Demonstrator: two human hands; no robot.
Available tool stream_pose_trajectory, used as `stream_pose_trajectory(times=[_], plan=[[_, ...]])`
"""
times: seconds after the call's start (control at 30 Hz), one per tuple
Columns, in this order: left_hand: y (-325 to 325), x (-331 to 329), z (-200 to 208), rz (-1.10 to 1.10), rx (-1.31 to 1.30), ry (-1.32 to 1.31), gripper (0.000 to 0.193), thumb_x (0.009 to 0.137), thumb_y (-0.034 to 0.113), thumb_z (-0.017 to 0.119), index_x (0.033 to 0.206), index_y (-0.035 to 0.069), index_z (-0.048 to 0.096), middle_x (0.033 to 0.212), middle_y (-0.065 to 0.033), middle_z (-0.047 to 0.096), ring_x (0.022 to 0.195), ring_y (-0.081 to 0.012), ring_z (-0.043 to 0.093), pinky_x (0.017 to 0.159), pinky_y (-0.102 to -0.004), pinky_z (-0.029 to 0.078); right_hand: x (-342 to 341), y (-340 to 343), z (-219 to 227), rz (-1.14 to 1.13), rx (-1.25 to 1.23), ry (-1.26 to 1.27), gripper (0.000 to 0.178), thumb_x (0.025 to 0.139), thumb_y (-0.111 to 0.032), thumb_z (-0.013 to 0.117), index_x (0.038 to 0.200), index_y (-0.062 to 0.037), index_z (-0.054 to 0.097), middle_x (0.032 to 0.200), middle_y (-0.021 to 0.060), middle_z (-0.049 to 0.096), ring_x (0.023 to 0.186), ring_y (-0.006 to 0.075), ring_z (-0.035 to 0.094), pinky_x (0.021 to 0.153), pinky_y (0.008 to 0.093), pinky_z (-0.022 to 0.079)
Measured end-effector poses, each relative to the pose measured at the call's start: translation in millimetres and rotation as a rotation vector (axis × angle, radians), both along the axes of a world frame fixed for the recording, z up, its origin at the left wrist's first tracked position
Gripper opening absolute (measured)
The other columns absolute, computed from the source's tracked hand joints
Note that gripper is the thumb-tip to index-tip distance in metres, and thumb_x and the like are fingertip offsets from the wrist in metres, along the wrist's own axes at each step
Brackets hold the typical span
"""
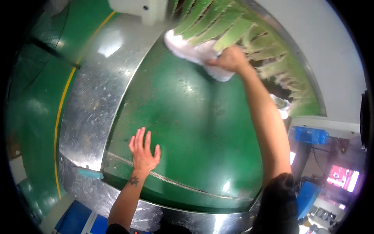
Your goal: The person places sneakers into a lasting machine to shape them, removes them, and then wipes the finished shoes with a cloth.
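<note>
At the far side, my right hand (230,59) is closed on a white shoe (189,50), thumb along its near side. The shoe lies lengthwise against a frayed green strip curtain (222,23), whose strips cover part of its upper. My left hand (144,154), fingers spread and holding nothing, is over the near left part of a green conveyor belt (183,113). I cannot tell whether it touches the belt. Another white shoe (281,104) shows partly past my right forearm, by the curtain's right end.
A metal frame (87,101) borders the belt, with a teal strip (90,174) on its near left corner. A metallic seam (175,181) crosses the belt's near end. To the right are a blue bin (309,197) and a blue translucent container (311,135).
</note>
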State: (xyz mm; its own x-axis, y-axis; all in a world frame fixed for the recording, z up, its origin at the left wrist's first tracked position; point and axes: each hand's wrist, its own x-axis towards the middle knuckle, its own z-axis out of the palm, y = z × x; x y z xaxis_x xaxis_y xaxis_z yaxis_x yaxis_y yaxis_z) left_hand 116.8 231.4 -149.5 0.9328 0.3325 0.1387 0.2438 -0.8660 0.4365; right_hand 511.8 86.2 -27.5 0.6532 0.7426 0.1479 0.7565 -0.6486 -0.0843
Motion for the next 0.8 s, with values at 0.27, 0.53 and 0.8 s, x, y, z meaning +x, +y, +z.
stream_pose_trajectory(times=[0.27, 0.53, 0.8], plan=[[51.2, 5.1, 41.7, 0.106, 0.116, -0.119, 0.053, 0.083, 0.024, 0.06, 0.128, -0.001, 0.048, 0.143, -0.0176, 0.037, 0.134, -0.0323, 0.034, 0.11, -0.0495, 0.023, -201.5, -10.4, 16.1, -0.394, 0.201, 0.518, 0.072, 0.067, -0.054, 0.073, 0.115, -0.0031, 0.058, 0.104, 0.0202, 0.066, 0.093, 0.0368, 0.065, 0.079, 0.0439, 0.054], [-26.7, -19.4, 102.6, -0.02, -0.75, -0.075, 0.047, 0.09, 0.013, 0.058, 0.13, -0.005, 0.042, 0.127, -0.0212, 0.053, 0.117, -0.0312, 0.054, 0.099, -0.0378, 0.042, -580.3, -222.4, 143.9, -1.165, 0.904, 1.391, 0.046, 0.077, -0.019, 0.077, 0.112, 0.0058, 0.061, 0.106, 0.0093, 0.067, 0.094, 0.013, 0.061, 0.086, 0.0293, 0.048], [-235.2, -147.7, 265.3, -0.89, -1.605, 0.133, 0.089, 0.086, 0.05, 0.055, 0.149, 0.003, 0.014, 0.151, -0.019, 0.023, 0.141, -0.0332, 0.019, 0.115, -0.0449, 0.017, -659.6, -295.1, 259.8, -0.909, 1.353, 0.893, 0.051, 0.077, -0.025, 0.077, 0.117, 0.0016, 0.058, 0.106, 0.0112, 0.066, 0.095, 0.016, 0.061, 0.088, 0.0319, 0.048]])
